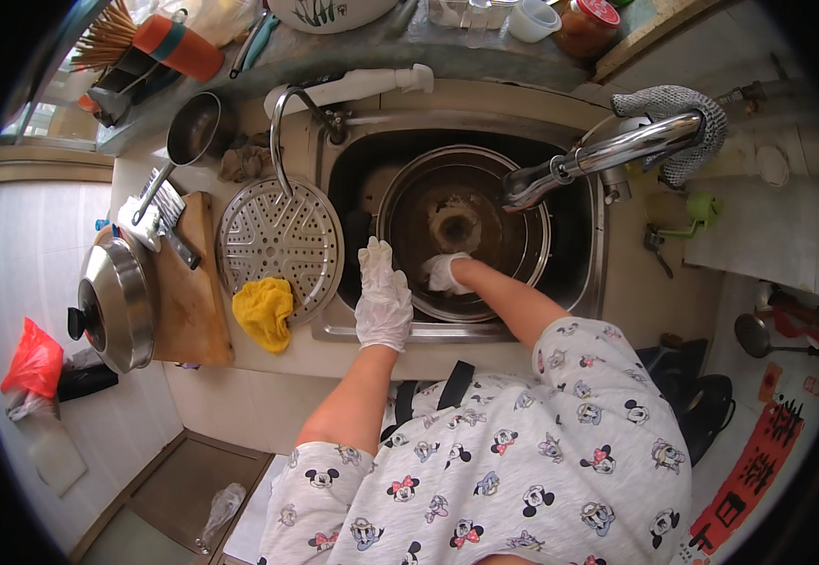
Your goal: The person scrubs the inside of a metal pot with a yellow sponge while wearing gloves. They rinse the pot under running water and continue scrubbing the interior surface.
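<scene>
In the sink a large round metal pot (536,265) holds brownish water, with a pale stained patch (445,212) on its bottom. My right hand (446,274), in a white disposable glove, reaches inside near the front wall. Its fingers are partly hidden, so whether they grip anything is unclear. Beside the pot's left rim is my left hand (384,300), also gloved, its fingers stretched forward and nothing seen in it. Contact with the rim cannot be made out. A chrome faucet (628,148) extends over the pot from the right.
Left of the sink lie a perforated steamer plate (268,233), a yellow cloth (263,314), a cutting board (201,296), a cleaver (182,248) and a saucepan (198,131). A thin curved spout (279,141) arches over the plate. A lidded pot (120,304) stands far left.
</scene>
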A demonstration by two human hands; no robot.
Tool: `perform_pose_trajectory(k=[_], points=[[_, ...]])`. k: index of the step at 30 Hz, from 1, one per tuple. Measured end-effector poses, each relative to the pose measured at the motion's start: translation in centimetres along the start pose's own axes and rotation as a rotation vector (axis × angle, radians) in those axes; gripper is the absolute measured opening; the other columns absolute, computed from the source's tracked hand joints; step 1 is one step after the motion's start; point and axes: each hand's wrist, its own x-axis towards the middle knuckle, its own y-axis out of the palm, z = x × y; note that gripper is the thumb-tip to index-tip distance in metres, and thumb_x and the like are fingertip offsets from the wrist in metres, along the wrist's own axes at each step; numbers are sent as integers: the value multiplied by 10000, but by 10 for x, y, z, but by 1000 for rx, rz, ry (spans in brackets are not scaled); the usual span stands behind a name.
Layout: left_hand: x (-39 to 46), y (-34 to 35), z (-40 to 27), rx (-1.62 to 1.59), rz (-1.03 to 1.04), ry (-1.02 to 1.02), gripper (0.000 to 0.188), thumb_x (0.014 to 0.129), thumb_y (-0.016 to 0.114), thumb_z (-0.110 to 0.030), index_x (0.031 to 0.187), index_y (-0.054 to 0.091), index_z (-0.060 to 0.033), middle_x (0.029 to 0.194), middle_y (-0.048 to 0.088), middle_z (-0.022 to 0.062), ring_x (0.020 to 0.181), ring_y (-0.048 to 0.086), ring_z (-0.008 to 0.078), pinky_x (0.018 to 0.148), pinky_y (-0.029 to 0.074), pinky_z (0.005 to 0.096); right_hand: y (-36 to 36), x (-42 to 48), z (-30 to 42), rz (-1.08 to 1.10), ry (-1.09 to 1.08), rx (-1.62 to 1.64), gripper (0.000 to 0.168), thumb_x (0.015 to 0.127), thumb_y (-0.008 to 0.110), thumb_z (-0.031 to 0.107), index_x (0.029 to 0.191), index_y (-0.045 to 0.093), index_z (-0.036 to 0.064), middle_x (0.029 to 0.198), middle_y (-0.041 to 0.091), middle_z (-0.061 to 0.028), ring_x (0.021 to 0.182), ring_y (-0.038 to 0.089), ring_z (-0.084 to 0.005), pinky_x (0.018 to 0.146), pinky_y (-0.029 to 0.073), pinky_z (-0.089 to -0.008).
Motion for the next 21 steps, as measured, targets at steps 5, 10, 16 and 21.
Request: perform_pose_trajectory(k=[5,10,16,21], points=[[4,1,-5,46,-5,15,568,983,488,-131,1516,304,-58,1586,284,189,1475,252,374,1207,263,412,-20,47,11,-506,124,595,503,820,592,87,1313,537,2,1292,615,-208,1191,597,-353,937,516,-396],[1,1,3,55,-25,38,582,986,486,-127,1529,281,-82,1589,277,191,1473,255,384,1201,275,423,-92,45,-61,-1042,373,1520,451,887,556,111,1332,532,46,1295,624,-164,1127,633,-286,924,521,-419],[5,-2,-3,41,-28,32,611,966,509,-82,1534,285,-111,1592,278,183,1474,258,375,1190,300,418,-53,35,-104,-1583,518,1842,263,892,556,149,1133,608,59,1129,660,-139,1069,633,-276,884,510,-417],[4,4,-6,-20,-1,46,582,987,504,-115,1534,304,-113,1603,270,159,1483,247,350,1196,287,398,-58,79,-67,-1252,323,1356,176,896,556,180,968,672,70,992,689,-118,1020,634,-267,851,501,-415]])
